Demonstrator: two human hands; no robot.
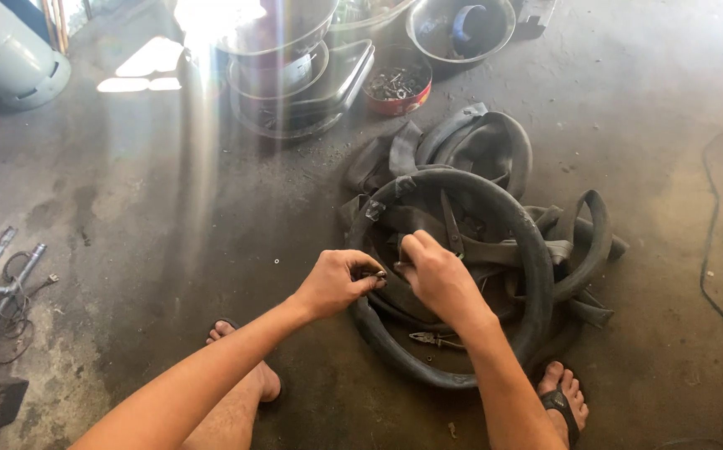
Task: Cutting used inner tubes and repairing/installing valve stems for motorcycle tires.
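Stained concrete floor, sunlit at the top. Stacked metal basins and a red tin stand beyond piled inner tubes. Left hand and right hand pinch a tube's valve; pliers lie below.

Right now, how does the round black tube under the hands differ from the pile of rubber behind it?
The inner tube holds a plump open ring, lying flat on the floor; the rubber pile is flat, folded and tangled. The left hand and right hand work over the ring, while nobody touches the pile. Both are black, dusty rubber on the concrete floor.
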